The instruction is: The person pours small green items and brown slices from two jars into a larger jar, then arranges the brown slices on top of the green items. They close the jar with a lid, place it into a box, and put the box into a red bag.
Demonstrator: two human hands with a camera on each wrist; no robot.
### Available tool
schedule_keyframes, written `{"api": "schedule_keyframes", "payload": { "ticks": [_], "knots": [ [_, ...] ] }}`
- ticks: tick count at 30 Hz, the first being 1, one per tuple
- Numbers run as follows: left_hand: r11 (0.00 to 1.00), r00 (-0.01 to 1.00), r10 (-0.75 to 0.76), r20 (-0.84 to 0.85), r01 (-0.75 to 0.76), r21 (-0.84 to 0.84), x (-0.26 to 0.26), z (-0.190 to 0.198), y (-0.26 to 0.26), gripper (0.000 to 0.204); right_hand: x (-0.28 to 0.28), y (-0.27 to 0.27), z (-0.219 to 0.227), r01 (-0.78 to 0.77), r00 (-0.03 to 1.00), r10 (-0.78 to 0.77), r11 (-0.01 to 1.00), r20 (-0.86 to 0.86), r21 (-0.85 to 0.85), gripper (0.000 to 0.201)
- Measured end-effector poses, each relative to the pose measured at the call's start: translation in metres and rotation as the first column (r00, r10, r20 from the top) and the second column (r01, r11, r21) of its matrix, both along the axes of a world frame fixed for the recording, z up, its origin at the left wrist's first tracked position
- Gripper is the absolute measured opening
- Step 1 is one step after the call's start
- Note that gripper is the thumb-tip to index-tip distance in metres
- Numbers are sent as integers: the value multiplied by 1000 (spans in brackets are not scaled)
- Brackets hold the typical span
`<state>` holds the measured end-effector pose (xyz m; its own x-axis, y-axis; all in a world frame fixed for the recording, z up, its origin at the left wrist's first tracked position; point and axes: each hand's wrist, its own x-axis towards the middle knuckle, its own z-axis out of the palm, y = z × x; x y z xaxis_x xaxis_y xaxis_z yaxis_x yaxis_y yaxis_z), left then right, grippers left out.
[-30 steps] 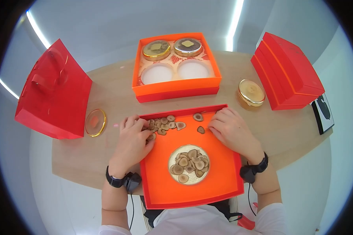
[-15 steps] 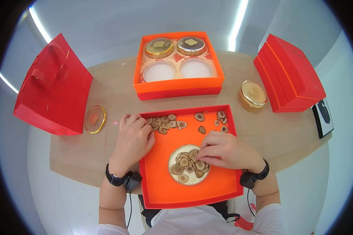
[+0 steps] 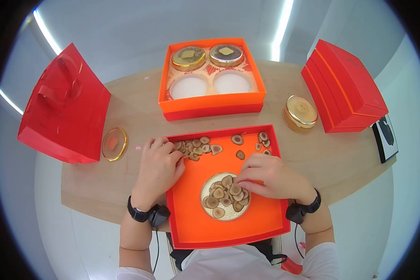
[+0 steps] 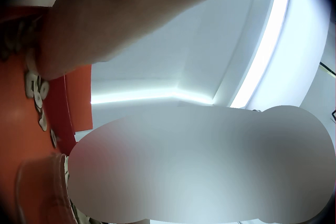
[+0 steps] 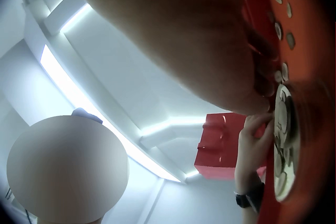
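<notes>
My right hand pinches a brown dried slice over the round clear jar, whose gold patterned surface bears several overlapping slices. The jar stands in a shallow orange tray with a red rim. At the tray's far left corner my left hand bends over a heap of loose slices, a thin slice pinched at its fingertips. More slices lie in the far right corner, with two single ones nearby. The right wrist view shows the jar's rim right below the fingertips.
Behind the tray stands an orange box with two lidded jars and two round hollows. A red bag and a gold-rimmed lid are left. A gold-lidded jar and stacked red boxes are right.
My right hand has come from the tray's far right corner to the jar, uncovering slices there. It now holds a slice over the pile. The left hand stays by the heap, its fingers shifting slightly.
</notes>
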<state>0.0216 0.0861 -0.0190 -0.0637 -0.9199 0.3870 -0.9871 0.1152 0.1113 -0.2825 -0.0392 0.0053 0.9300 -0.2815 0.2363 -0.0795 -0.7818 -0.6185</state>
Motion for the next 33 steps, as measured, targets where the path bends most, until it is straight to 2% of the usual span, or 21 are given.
{"api": "schedule_keyframes", "payload": {
  "ticks": [6,12,18,21,24,27,30,33],
  "knots": [
    [1000,1000,1,0,-1,-2,1,0,0,7,-3,-12,2,210,978,-208,969,30,-128,8],
    [1000,999,-22,-34,21,-16,2,0,0,8,-5,-22,-8,262,961,-275,922,-7,-284,10],
    [1000,999,-4,-34,3,-22,1,3,1,8,-4,-27,-16,169,979,-193,946,-62,-276,20],
    [999,998,-2,-60,0,-33,0,4,2,10,-4,-28,-23,93,988,-129,930,-79,-355,27],
    [999,997,1,-75,-4,-36,1,3,2,13,-4,-30,-23,35,983,-93,941,-156,-338,28],
    [1000,996,2,-94,-4,-30,1,5,2,15,-4,-32,-20,53,981,-110,944,-158,-324,28],
    [999,994,-10,-109,6,-32,4,7,3,16,-4,-37,-24,60,987,-102,951,-126,-304,24],
    [998,992,-18,-125,11,-57,4,8,2,15,-3,-40,-32,76,996,-85,947,-15,-311,13]
  ]
}}
